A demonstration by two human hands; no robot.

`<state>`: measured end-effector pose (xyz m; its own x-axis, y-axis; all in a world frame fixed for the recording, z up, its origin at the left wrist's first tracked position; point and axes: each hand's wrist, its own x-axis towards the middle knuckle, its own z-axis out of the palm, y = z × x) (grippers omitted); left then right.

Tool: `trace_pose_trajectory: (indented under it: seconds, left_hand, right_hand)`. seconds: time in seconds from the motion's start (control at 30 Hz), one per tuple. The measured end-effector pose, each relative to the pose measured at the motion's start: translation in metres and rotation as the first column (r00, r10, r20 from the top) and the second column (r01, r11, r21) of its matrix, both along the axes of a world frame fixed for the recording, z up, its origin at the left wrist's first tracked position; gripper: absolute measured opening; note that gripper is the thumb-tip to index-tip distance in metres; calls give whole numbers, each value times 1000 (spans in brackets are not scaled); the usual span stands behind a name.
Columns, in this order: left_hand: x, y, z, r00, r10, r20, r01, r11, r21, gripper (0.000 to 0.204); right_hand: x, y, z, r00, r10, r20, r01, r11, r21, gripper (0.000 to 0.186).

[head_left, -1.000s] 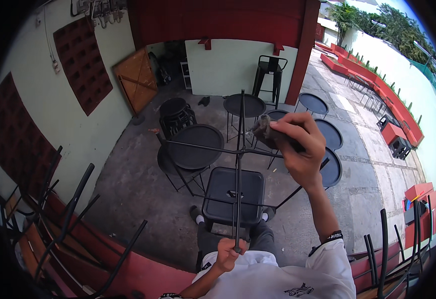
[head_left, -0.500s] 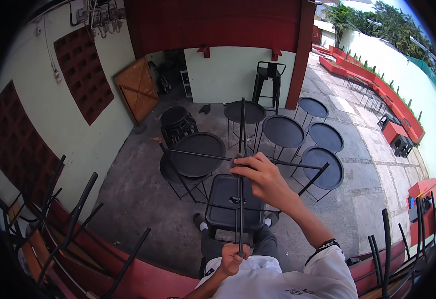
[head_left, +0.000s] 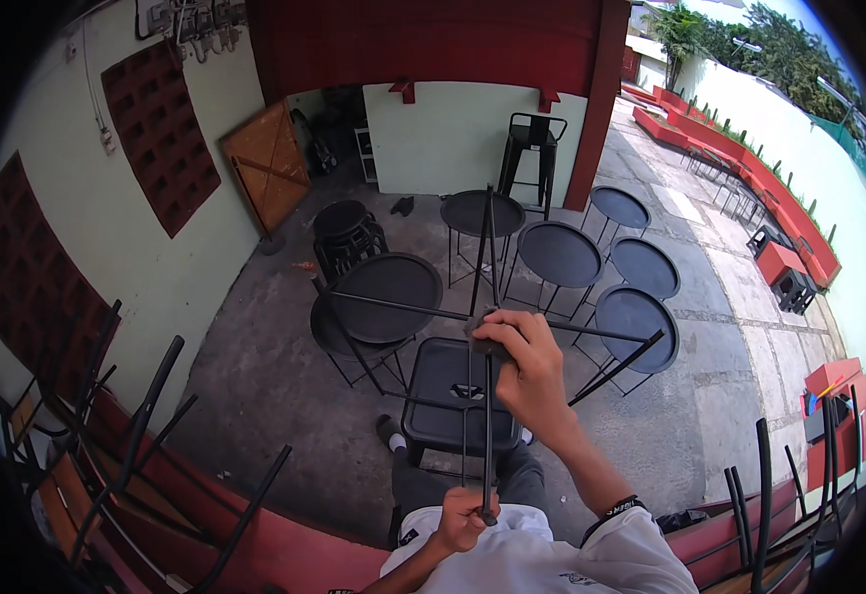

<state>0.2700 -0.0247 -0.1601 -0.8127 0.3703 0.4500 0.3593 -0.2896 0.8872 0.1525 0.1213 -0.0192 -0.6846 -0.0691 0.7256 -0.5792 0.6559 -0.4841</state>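
Note:
My left hand (head_left: 463, 520) is closed around the lower end of a black metal folding table frame (head_left: 403, 308), held upright in front of me with crossed bars. My right hand (head_left: 522, 361) grips a dark grey cloth (head_left: 484, 335) against the bars at the central crossing. Just beyond the frame, between my legs, stands a black square stool (head_left: 428, 416) with a slot in its seat, partly hidden by the bars and my right hand.
Several round black tray tables (head_left: 559, 252) and stacked stools (head_left: 339, 220) stand ahead. A tall black stool (head_left: 529, 139) is by the back wall, a wooden door (head_left: 265, 168) at left. Upturned metal-legged furniture (head_left: 156, 386) flanks me. Red planters (head_left: 814, 257) line the paved yard at right.
My right hand has come down from a raised position at upper right to the crossing with the cloth. My left hand and the lower end of the frame have shifted slightly right.

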Motion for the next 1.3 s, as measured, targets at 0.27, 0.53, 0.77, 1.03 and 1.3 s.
trace_pose_trajectory:
  seconds: [0.27, 0.53, 0.77, 1.03, 1.3]
  left_hand:
    - [-10, -9, -2, 999, 14, 31, -15, 999, 37, 67]
    - [-9, -8, -2, 1000, -27, 11, 27, 999, 18, 63]
    - [-10, -6, -3, 1000, -16, 11, 15, 997, 74, 63]
    - [-10, -7, -2, 999, -33, -12, 34, 996, 85, 61]
    - [-13, -3, -2, 997, -69, 18, 68, 997, 42, 60]
  right_hand:
    - [3, 9, -42, 964, 68, 257, 1, 965, -261, 27]
    - [6, 33, -37, 927, 66, 370, 78, 929, -363, 27]
    - [-14, 17, 21, 986, 151, 73, -138, 977, -165, 29]
    - [-18, -5, 21, 963, 139, 230, -141, 990, -9, 30]
    - [-52, 15, 44, 938, 186, 294, -249, 949, 195, 20]
